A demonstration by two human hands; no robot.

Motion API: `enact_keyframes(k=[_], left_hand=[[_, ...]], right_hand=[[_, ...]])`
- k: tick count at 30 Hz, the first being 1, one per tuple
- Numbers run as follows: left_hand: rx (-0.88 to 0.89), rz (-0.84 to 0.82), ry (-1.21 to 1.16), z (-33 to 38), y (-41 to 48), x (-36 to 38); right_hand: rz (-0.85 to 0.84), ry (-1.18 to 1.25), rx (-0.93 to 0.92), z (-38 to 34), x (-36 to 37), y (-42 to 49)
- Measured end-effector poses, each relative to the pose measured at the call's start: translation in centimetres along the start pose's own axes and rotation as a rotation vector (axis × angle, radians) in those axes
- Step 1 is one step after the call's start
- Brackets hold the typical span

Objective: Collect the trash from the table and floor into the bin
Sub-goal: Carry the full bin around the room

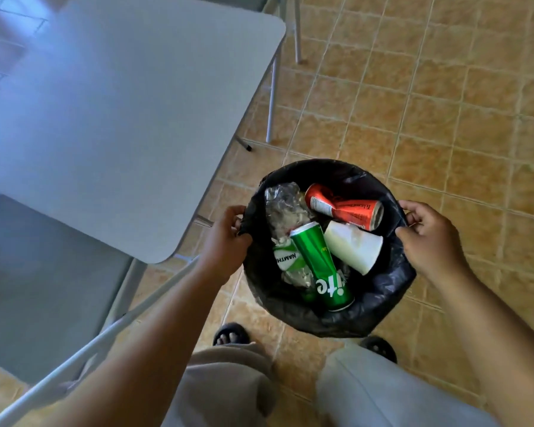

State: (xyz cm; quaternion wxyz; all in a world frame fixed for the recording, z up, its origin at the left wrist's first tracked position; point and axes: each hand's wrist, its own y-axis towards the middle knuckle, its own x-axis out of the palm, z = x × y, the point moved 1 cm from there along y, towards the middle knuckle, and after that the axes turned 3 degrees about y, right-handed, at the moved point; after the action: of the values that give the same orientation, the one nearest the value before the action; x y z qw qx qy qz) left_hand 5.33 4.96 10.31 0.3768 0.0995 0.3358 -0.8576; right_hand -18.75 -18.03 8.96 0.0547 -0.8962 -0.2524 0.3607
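The bin [330, 315], round and lined with a crinkled glossy black plastic bag, sits above the tan tiled floor [444, 103], just beside the rounded corner of the smooth grey table [121, 118]. The left hand [225, 238] is clenched on the bag's edge at the bin's left rim; the right hand [429, 238] pinches the edge at the right rim, fingers curled over the plastic. Inside lie a green cylindrical can [321, 269] slanted across the middle, a dented red can [346, 209] on its side toward the far rim, a white tapered paper cup [352, 246] tipped over between them, and a crumpled clear plastic bottle [285, 208] with a green-and-white label at the left. The table stands on thin pale metal legs. Two dark fuzzy slippers [230, 334] show below the bin.
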Motion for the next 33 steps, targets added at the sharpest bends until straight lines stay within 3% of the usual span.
enact_keyframes(k=[6,13,33], left_hand=[[0.051,0.042,0.01,-6.1,10.1,3.3],[0.112,-0.005,0.092,-7.2,18.0,3.5],[-0.007,-0.104,0.266,-11.1,22.7,3.0]], right_hand=[[0.003,-0.047,-0.117,5.2,7.6,8.1],[-0.055,-0.075,-0.171,6.7,12.5,13.6],[-0.223,-0.173,-0.157,6.2,15.9,15.6]])
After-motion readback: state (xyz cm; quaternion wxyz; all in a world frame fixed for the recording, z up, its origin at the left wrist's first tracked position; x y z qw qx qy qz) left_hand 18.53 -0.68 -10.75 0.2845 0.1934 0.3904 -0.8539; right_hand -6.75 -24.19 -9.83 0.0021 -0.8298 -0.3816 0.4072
